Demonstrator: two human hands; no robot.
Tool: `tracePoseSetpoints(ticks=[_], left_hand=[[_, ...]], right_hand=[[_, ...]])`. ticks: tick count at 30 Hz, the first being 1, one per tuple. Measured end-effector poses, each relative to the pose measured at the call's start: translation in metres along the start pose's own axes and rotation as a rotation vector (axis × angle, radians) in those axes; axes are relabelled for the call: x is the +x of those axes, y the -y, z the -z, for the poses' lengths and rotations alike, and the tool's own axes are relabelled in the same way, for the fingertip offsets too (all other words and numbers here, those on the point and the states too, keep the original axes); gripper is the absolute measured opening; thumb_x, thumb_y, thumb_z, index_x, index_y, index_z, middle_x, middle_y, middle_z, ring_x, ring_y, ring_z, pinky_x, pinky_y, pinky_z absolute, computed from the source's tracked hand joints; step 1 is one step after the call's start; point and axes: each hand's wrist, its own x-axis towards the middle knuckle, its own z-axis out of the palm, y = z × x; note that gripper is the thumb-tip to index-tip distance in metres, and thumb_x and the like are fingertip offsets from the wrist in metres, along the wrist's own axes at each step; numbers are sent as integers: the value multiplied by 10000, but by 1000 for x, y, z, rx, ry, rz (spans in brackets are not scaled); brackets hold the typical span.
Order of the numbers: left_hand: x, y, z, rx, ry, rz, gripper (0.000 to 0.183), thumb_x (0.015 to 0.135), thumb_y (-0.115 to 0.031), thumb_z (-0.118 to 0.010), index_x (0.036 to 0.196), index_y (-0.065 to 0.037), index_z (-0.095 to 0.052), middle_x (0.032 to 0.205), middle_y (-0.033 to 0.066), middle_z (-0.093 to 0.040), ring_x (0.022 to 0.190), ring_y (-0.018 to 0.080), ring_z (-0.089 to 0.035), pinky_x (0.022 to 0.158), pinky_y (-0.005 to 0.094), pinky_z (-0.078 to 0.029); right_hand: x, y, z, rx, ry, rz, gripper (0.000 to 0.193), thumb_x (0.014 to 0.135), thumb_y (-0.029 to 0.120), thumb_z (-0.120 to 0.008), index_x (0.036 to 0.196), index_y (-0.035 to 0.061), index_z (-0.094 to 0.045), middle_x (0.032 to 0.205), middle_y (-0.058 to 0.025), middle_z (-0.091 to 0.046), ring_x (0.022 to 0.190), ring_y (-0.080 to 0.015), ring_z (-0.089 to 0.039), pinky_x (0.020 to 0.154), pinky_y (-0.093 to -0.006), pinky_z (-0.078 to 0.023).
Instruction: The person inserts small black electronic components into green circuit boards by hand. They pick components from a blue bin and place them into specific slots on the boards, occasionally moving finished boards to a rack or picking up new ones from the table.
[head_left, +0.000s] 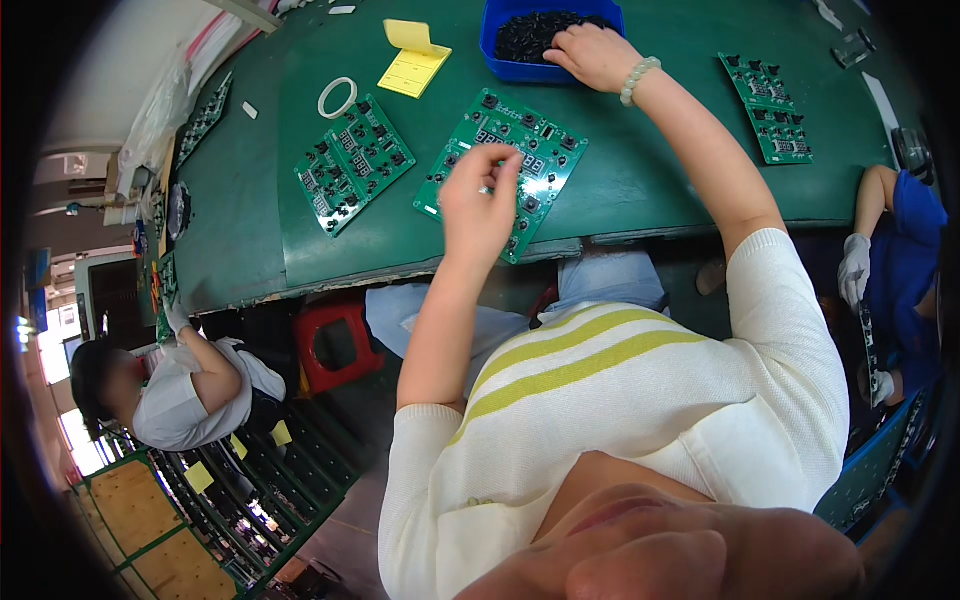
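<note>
My left hand [480, 205] is over a green circuit board [545, 185] lying in front of me. Its fingers are curled, with thumb and forefinger close together; whatever may be between them is too small to make out. The board carries digit displays and several black knob-like parts. My right hand [597, 56] reaches to the right side of a blue bin [532, 72]. Its fingers bend down among the small black parts [530, 35] inside, and its fingertips are partly hidden. A pale green bead bracelet [638, 80] circles that wrist.
More circuit boards [355, 160] lie to the left, with a white ring [338, 98] by them. A yellow notepad [415, 70] is left of the bin. Further boards [768, 110] lie right. Other people sit left [200, 390] and right [905, 260]; a red stool [335, 345] stands below the table.
</note>
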Motion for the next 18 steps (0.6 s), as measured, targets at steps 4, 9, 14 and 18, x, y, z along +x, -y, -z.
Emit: tracePoseSetpoints(ticks=[4,9,14,18], left_hand=[[-5,-97,74,-1166,85,-257,138,944,-165,-510,907,-43,-562,813,67,-485,699,209,-488,636,478,-525],[-55,-186,101,-1514,48,-401,133,840,-85,-649,863,-93,-518,856,-1,-454,787,147,-480,686,278,-458],[-65,-211,94,-1565,-89,-286,237,780,-2,-672,853,-103,-471,834,-1,-441,739,141,-512,655,250,-463],[-74,-217,91,-1582,-171,-232,332,731,64,-690,845,-111,-433,816,-1,-430,701,136,-538,631,227,-467]], right_hand=[[3,-6,-10,2,50,41,302,999,339,-433,1054,91,-597,1038,-107,-625,1018,-290,-600,818,-455,-522],[14,-8,-11,92,229,16,341,1006,345,-374,1051,66,-565,1085,-152,-618,983,-361,-616,833,-474,-500],[17,-11,-11,116,224,-76,324,985,328,-464,976,32,-595,959,-176,-638,872,-337,-637,741,-433,-510],[31,-24,-22,281,-14,-99,344,917,325,-580,824,-1,-641,850,-234,-651,851,-415,-620,765,-492,-480]])
